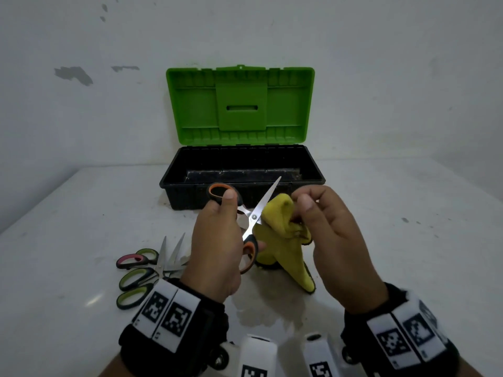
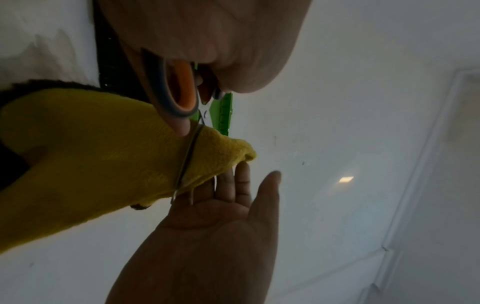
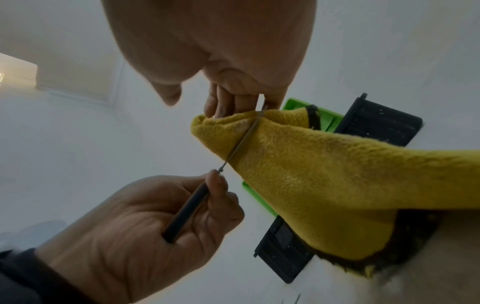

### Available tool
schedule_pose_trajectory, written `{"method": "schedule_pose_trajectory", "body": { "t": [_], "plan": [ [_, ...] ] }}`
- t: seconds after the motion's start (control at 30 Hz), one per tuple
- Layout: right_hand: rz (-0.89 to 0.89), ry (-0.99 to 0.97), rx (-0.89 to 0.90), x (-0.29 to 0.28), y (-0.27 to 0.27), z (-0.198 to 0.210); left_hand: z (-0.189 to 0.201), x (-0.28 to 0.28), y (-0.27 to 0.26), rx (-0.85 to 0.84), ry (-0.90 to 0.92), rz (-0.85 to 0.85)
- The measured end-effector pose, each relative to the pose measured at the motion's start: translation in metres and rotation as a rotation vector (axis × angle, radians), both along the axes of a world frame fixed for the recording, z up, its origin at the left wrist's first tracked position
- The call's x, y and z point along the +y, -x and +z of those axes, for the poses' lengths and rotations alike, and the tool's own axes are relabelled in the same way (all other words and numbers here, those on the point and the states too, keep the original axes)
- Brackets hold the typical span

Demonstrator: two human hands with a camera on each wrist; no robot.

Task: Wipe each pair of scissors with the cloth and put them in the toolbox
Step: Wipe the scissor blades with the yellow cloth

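Between hands: orange scissors (image 1: 246,213) in left hand (image 1: 215,248), cloth (image 1: 283,235) in right hand (image 1: 334,240).

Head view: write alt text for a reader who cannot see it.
A person's left hand holds open orange-handled scissors while the right hand bunches a yellow cloth against one blade. Behind them a black toolbox stands open, its green lid raised. More scissors lie on the white table at the left.
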State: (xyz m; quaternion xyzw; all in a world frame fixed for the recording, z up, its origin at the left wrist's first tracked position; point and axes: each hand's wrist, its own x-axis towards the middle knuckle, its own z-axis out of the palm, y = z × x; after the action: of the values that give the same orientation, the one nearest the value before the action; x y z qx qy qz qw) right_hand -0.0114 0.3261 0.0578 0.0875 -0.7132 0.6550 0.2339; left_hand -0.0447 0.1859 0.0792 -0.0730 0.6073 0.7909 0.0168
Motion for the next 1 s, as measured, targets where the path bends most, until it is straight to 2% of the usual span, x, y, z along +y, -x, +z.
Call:
{"method": "schedule_pose_trajectory", "body": {
  "t": [0.1,0.4,0.5,0.6,0.8,1.0],
  "plan": [
    [-0.062,0.006,-0.062,0.001,0.004,-0.004,0.000,0.002,-0.002,0.057,0.030,0.020],
    [-0.040,-0.190,-0.267,-0.002,0.010,-0.012,-0.007,0.004,-0.003,0.211,0.213,0.098],
    [0.046,-0.215,-0.337,-0.005,0.014,-0.010,-0.011,0.004,-0.002,0.206,0.216,0.113],
    [0.082,-0.148,-0.350,-0.005,0.015,-0.009,-0.013,0.004,-0.001,0.202,0.201,0.119],
    [0.024,-0.205,-0.347,-0.005,0.010,-0.006,-0.020,0.001,0.001,0.150,0.137,0.160],
    [0.028,-0.173,-0.339,0.009,-0.001,-0.003,-0.016,-0.005,0.004,0.082,0.079,0.148]
  ]
}}
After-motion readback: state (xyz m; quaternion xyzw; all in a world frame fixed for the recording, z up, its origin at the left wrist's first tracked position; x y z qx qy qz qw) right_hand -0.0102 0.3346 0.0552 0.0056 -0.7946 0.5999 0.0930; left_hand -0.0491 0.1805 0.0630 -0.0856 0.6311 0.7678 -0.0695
